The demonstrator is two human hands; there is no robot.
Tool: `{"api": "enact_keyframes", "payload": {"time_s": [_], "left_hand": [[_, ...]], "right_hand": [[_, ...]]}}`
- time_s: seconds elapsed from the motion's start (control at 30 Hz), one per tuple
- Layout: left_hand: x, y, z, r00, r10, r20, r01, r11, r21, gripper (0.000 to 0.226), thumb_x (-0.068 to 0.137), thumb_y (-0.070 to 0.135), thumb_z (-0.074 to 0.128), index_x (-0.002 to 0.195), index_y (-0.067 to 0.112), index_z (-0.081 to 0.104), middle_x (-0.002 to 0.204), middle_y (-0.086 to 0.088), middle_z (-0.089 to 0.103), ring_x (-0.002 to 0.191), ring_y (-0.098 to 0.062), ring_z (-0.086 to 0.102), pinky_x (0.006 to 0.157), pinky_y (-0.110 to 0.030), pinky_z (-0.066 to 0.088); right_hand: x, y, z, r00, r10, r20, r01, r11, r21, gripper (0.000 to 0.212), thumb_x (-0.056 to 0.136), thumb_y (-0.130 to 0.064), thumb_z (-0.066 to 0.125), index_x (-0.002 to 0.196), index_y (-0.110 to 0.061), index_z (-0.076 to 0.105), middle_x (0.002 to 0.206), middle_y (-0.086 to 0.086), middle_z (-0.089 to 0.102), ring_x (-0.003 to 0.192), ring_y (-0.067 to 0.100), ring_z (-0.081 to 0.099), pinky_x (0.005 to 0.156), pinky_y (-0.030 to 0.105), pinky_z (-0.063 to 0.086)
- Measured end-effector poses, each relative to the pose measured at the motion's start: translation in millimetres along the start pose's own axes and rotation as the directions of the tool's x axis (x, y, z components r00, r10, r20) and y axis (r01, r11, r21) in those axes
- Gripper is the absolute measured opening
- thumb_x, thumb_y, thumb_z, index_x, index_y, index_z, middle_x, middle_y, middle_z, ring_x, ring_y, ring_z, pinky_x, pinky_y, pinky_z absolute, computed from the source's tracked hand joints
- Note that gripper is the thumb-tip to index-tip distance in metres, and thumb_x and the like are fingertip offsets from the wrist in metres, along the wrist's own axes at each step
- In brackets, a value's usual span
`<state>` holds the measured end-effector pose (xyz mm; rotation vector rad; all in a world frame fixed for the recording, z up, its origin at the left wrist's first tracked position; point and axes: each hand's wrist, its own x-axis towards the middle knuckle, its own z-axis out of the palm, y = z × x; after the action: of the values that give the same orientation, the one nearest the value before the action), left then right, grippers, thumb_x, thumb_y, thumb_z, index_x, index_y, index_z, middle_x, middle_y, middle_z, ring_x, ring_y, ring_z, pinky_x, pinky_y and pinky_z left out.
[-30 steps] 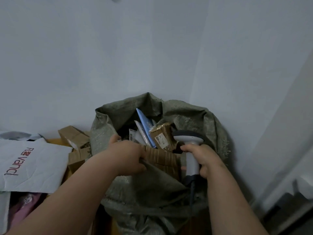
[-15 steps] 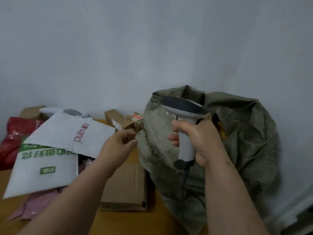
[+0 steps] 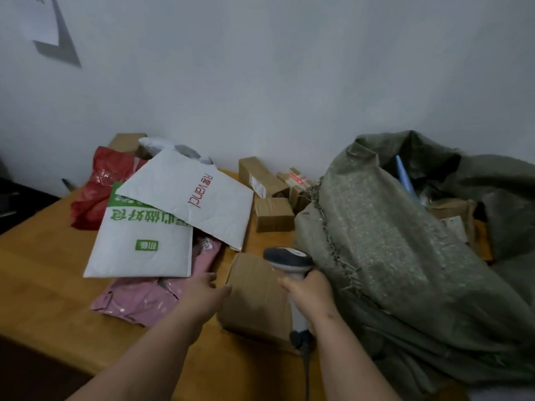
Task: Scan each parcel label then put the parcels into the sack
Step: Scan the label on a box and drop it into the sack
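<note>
Wooden table (image 3: 43,273): my left hand (image 3: 202,293) is reaching, fingers loose, for the near box (image 3: 254,296) while my right hand (image 3: 309,296) is gripping the scanner (image 3: 289,260) ready beside the sack (image 3: 390,256).

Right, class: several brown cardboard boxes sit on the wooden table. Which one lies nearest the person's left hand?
The large plain brown cardboard box at the table's front edge, just right of the left hand. The smaller boxes sit farther back, by the wall.

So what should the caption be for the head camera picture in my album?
Right hand grips scanner; left hand reaches for cardboard box beside sack.
</note>
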<state>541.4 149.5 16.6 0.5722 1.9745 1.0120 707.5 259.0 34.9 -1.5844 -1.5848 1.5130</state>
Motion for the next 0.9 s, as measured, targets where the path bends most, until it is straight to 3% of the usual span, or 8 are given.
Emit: {"api": "enact_keyframes", "payload": {"time_s": [0.13, 0.3, 0.37, 0.43, 0.57, 0.7, 0.8, 0.9], "left_hand": [[25, -22, 11, 0.994, -0.113, 0.007, 0.113, 0.993, -0.022, 0.065, 0.098, 0.026, 0.061, 0.154, 0.014, 0.031, 0.153, -0.013, 0.040, 0.136, -0.032, 0.042, 0.105, -0.042, 0.041], [53, -30, 24, 0.976, -0.216, 0.030, 0.218, 0.972, -0.087, 0.065, 0.099, 0.026, 0.060, 0.156, 0.015, 0.029, 0.153, -0.011, 0.039, 0.134, -0.030, 0.043, 0.099, -0.036, 0.040], [53, -34, 29, 0.970, -0.232, 0.072, 0.240, 0.962, -0.127, 0.059, 0.100, 0.025, 0.057, 0.153, 0.012, 0.034, 0.132, -0.004, 0.054, 0.114, -0.022, 0.053, 0.088, -0.028, 0.042], [56, -36, 31, 0.966, -0.245, 0.084, 0.257, 0.947, -0.193, 0.053, 0.100, 0.023, 0.057, 0.149, 0.012, 0.040, 0.102, 0.009, 0.052, 0.088, -0.009, 0.051, 0.076, -0.027, 0.043], [65, -24, 15, 0.983, -0.177, -0.059, 0.155, 0.951, -0.267, 0.047, 0.099, 0.031, 0.059, 0.142, 0.016, 0.049, 0.124, -0.005, 0.057, 0.104, -0.019, 0.051, 0.085, -0.034, 0.044], [72, 2, -23, 0.986, -0.039, -0.161, -0.011, 0.954, -0.301, 0.027, 0.100, 0.047, 0.050, 0.096, 0.028, 0.069, 0.100, -0.001, 0.065, 0.092, -0.019, 0.059, 0.079, -0.041, 0.051], [77, 20, -58, 0.989, 0.022, -0.148, -0.074, 0.932, -0.354, 0.025, 0.102, 0.027, 0.048, 0.108, 0.022, 0.072, 0.100, 0.001, 0.069, 0.093, -0.016, 0.063, 0.082, -0.038, 0.055], [76, 29, -88, 0.979, 0.045, -0.198, -0.112, 0.932, -0.345, 0.033, 0.101, 0.014, 0.045, 0.104, 0.026, 0.075, 0.106, 0.003, 0.068, 0.100, -0.013, 0.059, 0.081, -0.032, 0.052]], "right_hand": [[32, 32, 12, 0.995, 0.099, 0.015, -0.097, 0.992, -0.081, 0.030, 0.086, -0.023, 0.074, 0.115, -0.016, 0.066, 0.096, -0.002, 0.067, 0.084, 0.014, 0.061, 0.071, 0.028, 0.044], [59, 53, 23, 0.970, 0.241, -0.008, -0.241, 0.966, -0.090, 0.040, 0.084, -0.027, 0.074, 0.120, -0.013, 0.064, 0.096, 0.000, 0.065, 0.081, 0.015, 0.061, 0.065, 0.030, 0.046], [63, 55, 24, 0.962, 0.270, -0.024, -0.271, 0.960, -0.064, 0.040, 0.083, -0.027, 0.074, 0.119, -0.014, 0.065, 0.090, -0.005, 0.063, 0.079, 0.014, 0.059, 0.069, 0.032, 0.046], [67, 55, 28, 0.956, 0.292, -0.035, -0.293, 0.955, -0.045, 0.045, 0.082, -0.028, 0.075, 0.124, -0.015, 0.064, 0.095, -0.004, 0.064, 0.085, 0.017, 0.060, 0.077, 0.035, 0.048], [66, 49, 39, 0.949, 0.313, -0.046, -0.314, 0.950, -0.002, 0.056, 0.079, -0.029, 0.075, 0.132, -0.019, 0.060, 0.117, 0.002, 0.064, 0.105, 0.025, 0.059, 0.089, 0.041, 0.049], [58, 41, 57, 0.936, 0.346, -0.061, -0.329, 0.926, 0.186, 0.052, 0.081, -0.026, 0.079, 0.129, -0.014, 0.063, 0.120, 0.006, 0.066, 0.101, 0.025, 0.061, 0.073, 0.032, 0.046], [51, 30, 68, 0.923, 0.382, -0.052, -0.351, 0.888, 0.296, 0.058, 0.078, -0.028, 0.081, 0.129, -0.009, 0.060, 0.120, 0.014, 0.065, 0.104, 0.034, 0.063, 0.078, 0.039, 0.052], [45, 17, 74, 0.925, 0.380, -0.030, -0.344, 0.866, 0.362, 0.058, 0.080, -0.027, 0.080, 0.129, -0.004, 0.059, 0.116, 0.020, 0.066, 0.100, 0.039, 0.066, 0.083, 0.048, 0.057]]}}
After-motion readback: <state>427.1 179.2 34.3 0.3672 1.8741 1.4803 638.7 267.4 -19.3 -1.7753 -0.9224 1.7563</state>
